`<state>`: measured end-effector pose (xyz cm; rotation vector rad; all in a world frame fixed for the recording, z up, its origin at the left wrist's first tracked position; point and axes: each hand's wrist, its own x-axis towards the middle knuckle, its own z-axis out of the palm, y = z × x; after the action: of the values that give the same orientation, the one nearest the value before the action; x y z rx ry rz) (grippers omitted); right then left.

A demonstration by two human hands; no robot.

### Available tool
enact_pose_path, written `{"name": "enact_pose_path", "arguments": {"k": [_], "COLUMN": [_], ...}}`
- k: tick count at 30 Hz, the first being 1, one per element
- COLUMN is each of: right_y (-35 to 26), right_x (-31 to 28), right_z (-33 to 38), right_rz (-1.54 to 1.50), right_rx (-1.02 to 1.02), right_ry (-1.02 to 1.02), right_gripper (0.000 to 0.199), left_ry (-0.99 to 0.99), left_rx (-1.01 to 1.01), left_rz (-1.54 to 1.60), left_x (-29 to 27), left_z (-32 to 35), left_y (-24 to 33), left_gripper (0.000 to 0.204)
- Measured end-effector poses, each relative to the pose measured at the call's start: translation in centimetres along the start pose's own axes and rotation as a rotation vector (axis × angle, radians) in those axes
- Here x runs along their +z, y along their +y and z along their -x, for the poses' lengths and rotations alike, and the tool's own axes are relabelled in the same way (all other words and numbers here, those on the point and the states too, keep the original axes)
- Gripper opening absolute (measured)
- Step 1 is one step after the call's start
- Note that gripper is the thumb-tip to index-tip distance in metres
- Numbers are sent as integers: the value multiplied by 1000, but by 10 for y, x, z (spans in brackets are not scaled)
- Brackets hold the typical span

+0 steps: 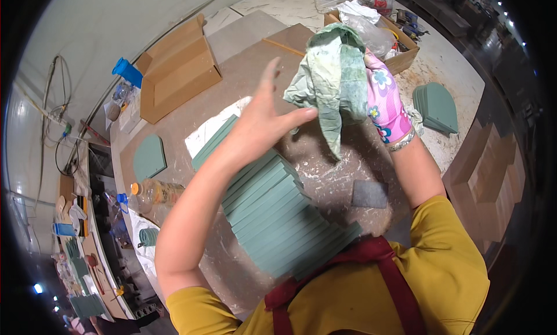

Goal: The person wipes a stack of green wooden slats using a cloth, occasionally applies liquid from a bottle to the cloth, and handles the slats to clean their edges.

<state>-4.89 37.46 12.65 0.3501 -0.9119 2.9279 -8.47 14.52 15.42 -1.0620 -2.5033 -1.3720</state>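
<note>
over the middle of the table (243, 74), right hand (383, 100) in a flowery glove is gripping a green rag (328, 80) while the bare left hand (264, 123) is open, fingertips on it, so i'd bunch it tight before wiping the green tiles (272, 213) stacked near.

We see a bright, evenly lit scene, with soft light from overhead. The raised hands throw a faint shadow on the desk (325, 178) beneath them. The fisheye bends straight edges near the rim, and the corners fall black. Small lights glare at the upper right; detail stays sharp centrally.
</note>
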Motion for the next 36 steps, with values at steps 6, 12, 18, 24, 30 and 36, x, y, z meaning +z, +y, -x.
{"name": "enact_pose_path", "arguments": {"k": [6,12,18,24,30,36], "right_y": [-12,-6,39,42,49,71], "right_x": [-31,-31,24,-22,-12,-1], "right_z": [1,24,26,29,19,24], "right_rz": [129,224,775,203,-27,1026], "right_rx": [-65,-140,214,135,199,-153], "right_ry": [-93,328,160,198,256,82], "right_gripper": [31,51,68,22,32,67], "left_ry": [-239,77,25,149,257,290], "left_rx": [-373,-19,-223,-456,-485,-432], "left_rz": [607,187,627,1096,1140,1270], "left_x": [-4,3,12,-14,-17,2], "left_z": [-18,-25,-28,-28,-17,-19], "left_y": [-15,-11,11,-18,-24,-18], "left_gripper": [33,19,21,13,17,18]}}
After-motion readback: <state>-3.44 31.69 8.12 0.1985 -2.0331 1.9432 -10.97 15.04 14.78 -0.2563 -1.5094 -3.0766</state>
